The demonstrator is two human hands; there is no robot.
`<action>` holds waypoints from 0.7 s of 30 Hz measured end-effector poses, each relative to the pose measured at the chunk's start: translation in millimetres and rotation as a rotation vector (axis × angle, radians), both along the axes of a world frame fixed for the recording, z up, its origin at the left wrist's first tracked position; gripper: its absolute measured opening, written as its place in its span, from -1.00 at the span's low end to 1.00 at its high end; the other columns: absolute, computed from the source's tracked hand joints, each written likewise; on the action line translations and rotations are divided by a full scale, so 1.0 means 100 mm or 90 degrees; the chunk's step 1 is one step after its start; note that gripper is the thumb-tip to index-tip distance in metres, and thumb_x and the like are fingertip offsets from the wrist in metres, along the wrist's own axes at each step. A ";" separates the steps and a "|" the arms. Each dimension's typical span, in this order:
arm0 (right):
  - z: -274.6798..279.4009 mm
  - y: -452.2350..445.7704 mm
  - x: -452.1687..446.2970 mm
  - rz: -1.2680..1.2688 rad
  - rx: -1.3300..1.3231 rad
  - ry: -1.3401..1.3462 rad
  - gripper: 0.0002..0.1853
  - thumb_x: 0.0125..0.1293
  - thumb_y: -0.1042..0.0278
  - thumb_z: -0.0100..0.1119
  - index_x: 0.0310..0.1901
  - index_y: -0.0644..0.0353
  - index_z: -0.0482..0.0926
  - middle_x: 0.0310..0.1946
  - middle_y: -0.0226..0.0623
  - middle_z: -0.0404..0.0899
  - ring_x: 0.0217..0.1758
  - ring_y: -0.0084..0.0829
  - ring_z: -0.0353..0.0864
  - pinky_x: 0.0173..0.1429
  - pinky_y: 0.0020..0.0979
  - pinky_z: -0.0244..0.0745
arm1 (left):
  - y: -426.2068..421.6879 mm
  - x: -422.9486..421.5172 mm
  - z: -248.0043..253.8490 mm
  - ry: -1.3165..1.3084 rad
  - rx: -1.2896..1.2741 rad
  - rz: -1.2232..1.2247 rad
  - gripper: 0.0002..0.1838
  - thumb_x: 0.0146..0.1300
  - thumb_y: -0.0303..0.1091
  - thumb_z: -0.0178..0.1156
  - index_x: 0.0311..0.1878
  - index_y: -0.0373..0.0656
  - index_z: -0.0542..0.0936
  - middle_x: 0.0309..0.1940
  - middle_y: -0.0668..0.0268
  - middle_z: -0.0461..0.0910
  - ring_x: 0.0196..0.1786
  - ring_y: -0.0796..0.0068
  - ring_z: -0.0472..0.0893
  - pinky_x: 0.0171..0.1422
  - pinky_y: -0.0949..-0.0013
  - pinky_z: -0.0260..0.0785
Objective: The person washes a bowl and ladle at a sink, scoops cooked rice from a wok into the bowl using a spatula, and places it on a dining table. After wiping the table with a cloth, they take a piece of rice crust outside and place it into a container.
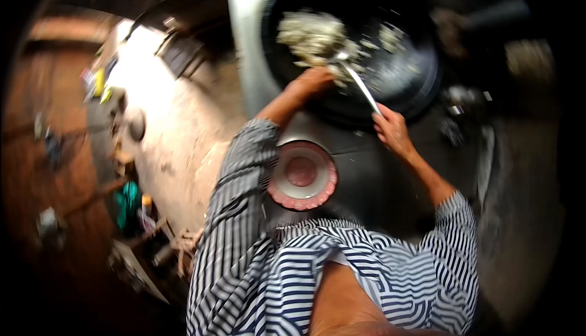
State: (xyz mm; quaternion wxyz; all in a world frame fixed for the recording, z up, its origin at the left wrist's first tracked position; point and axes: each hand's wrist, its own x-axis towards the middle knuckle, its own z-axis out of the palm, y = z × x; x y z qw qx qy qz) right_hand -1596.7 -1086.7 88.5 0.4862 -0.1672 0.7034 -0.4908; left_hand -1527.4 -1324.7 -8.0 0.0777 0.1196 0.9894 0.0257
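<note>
At far left, a green cloth [127, 205] lies among clutter beside the pale floor [177, 165]. Next, toward the left edge of the counter [366, 165], a pink-and-white bowl [301, 172] sits just in front of your striped shirt [305, 269]. Beyond it, white food [310, 34] is heaped in the left part of the dark pan [366, 0], farther from you on the counter. Your left hand [316, 81] reaches over the pan's near-left rim, fingers beside the heap; you cannot tell whether they hold anything. The spoon [361, 86] slants from the heap's right side to your right hand [394, 130], which is closed round its handle. A smaller clump [390, 38] lies right of the heap. Past the pan's right rim is something shiny [462, 98], too blurred to name.
</note>
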 end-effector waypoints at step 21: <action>1.04 0.31 1.90 -0.001 -0.065 -0.216 -0.86 0.23 0.24 -0.04 -0.44 -0.03 0.25 -0.66 -0.64 0.16 -0.75 -0.84 0.03 -0.77 -0.75 -0.15 | 0.63 1.77 0.82 0.097 0.049 0.152 -0.84 0.01 -0.41 0.01 -0.42 -0.14 0.60 -0.32 0.29 0.58 -0.21 0.34 0.55 -0.20 0.35 0.42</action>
